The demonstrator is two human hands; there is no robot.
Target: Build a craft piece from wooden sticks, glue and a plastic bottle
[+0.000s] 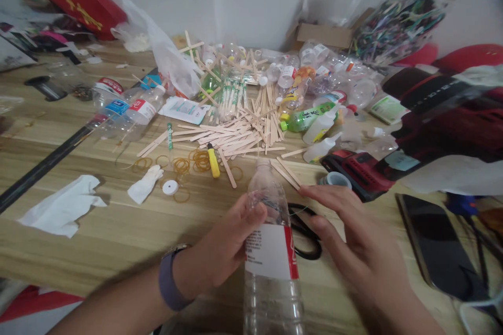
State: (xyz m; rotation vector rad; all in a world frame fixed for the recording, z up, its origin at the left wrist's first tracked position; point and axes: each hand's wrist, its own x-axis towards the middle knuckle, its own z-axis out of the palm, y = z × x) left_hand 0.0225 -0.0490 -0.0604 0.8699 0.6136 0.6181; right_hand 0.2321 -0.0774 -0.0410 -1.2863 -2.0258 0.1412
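My left hand (231, 241) is closed around the upper part of a clear plastic bottle (273, 293), its thumb pressed on the shoulder. The bottle has a white and red label, tilts away from me and shows no cap on its neck. To its right is my right hand (349, 241), fingers apart and holding nothing I can see. A thin pale strand (301, 211) shows between the bottle and this hand; I cannot tell whether the fingers touch it. Black looped handles (308, 251), like those of scissors, lie on the table behind the bottle, partly hidden.
Craft sticks (231, 133), rubber bands (181, 166) and a yellow-handled tool (212, 161) lie beyond the bottle. Plastic bottles (310, 115) crowd the back. A red and black power tool (424, 131) and a phone (440, 246) are at right, tissue (65, 207) at left.
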